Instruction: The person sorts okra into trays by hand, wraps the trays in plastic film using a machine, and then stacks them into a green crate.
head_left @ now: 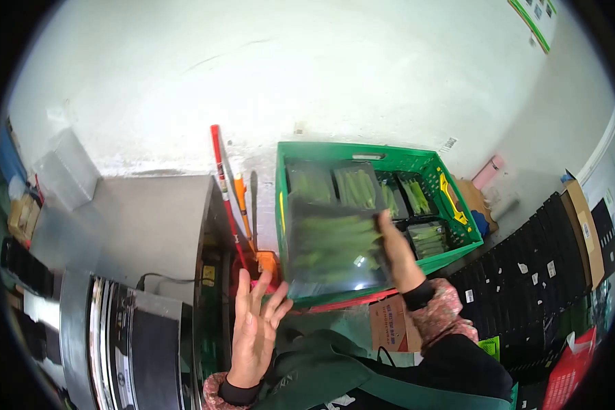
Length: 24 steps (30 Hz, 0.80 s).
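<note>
My right hand (400,253) grips the right edge of a black tray of long green vegetables (335,249), wrapped in clear film and slightly blurred. This tray is over the front left part of a green crate (458,239). Inside the crate lie several similar wrapped trays (355,186), some partly hidden by the held one. My left hand (256,331) is raised to the lower left of the held tray, palm up, fingers spread, holding nothing.
A steel table (150,225) stands at the left, with a machine holding film rolls (116,335) in front. Red and orange poles (229,198) lean by the wall. Stacked black trays (519,273) and a red basket (570,369) are at the right. A cardboard box (391,324) sits below the crate.
</note>
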Tool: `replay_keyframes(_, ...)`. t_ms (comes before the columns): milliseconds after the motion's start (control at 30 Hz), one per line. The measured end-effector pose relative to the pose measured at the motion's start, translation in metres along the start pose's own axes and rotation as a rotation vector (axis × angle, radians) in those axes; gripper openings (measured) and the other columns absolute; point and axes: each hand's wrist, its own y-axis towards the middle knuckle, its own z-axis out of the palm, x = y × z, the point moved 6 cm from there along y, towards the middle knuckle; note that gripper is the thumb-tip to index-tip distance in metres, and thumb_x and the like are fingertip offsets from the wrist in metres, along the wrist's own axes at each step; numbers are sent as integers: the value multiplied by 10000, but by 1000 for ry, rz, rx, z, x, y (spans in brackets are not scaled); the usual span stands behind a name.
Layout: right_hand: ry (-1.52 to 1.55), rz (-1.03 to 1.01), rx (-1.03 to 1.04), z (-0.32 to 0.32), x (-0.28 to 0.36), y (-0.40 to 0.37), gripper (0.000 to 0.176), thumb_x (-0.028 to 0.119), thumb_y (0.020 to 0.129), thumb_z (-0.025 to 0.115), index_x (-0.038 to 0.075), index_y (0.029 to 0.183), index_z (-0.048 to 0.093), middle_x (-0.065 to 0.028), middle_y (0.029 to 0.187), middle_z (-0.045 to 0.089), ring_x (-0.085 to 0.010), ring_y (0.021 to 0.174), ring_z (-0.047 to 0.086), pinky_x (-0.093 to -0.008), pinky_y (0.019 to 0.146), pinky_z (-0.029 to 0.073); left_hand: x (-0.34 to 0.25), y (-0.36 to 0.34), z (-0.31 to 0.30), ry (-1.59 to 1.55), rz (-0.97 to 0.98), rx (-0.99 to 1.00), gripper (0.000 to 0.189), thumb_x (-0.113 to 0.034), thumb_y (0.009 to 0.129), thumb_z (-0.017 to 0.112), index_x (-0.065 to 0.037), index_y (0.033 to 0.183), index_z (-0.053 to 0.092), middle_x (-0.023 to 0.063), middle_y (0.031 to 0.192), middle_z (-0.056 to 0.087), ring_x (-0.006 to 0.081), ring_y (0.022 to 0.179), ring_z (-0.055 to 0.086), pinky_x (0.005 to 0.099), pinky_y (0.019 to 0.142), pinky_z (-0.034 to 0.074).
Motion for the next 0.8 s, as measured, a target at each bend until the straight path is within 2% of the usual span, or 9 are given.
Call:
replay_keyframes(33,138,-22,-40,-28,7,15,658,590,957,433,29,1292,514,-82,1211,605,-191,1097,575,-353,945,466,6,5,2,38,-5,-38,657,-413,1009,415,-80,1521,173,196,1439,406,275,1229,505,403,1029,412)
replay_keyframes(133,444,-114,-180,-127,3,78,589,537,979,427,40,1285,510,-99,1198,616,-243,1046,615,-417,869,518,34,12,-21,50,-253,-23,589,-389,1021,389,-1,1455,302,211,1259,569,259,1052,619,361,906,492)
replay_keyframes(167,465,-159,-217,-155,1,100,572,526,987,414,40,1270,520,-101,1202,616,-248,1026,623,-413,860,522,42,13,-24,106,-256,-151,547,-375,1027,374,49,1373,397,195,1085,652,231,907,657,323,792,520)
replay_keyframes(233,486,-213,-278,-205,-10,146,565,531,988,406,56,1279,500,-94,1160,623,-258,968,634,-423,775,534,65,10,-33,61,-324,-145,465,-310,1033,387,51,1324,429,194,1085,645,225,904,652,314,781,513)
replay_keyframes(333,381,-111,-537,-231,-21,173,515,543,978,422,110,1240,522,-83,1135,643,-259,917,656,-486,751,538,87,4,-43,12,-401,-165,352,-234,1033,418,48,1226,502,179,1044,660,207,866,657,294,764,513)
replay_keyframes(367,327,-115,-515,-232,-22,183,521,559,974,415,110,1223,505,-83,1071,640,-279,868,650,-512,696,531,89,3,-46,32,-409,-182,344,-234,1032,423,46,1209,514,175,1035,663,203,855,659,290,760,514)
replay_keyframes(467,285,-41,-705,-238,-35,194,515,556,980,401,111,1216,508,-86,1030,632,-287,819,637,-503,677,524,84,1,-49,69,-382,-289,307,-230,1028,437,29,1153,545,152,974,673,185,804,656,273,727,509)
replay_keyframes(600,363,-45,-537,-236,-45,196,477,535,983,399,145,1257,435,-83,1071,624,-276,743,637,-427,548,502,72,-12,-67,86,-296,-444,284,-237,1021,450,6,1124,553,120,920,662,171,764,633,271,697,492)
replay_keyframes(800,313,5,-477,-233,-66,207,510,513,979,439,86,1259,462,-114,1151,582,-306,928,616,-470,671,538,68,-46,-79,13,-314,-628,176,-204,972,556,-52,1052,594,49,841,622,156,684,548,276,661,448)
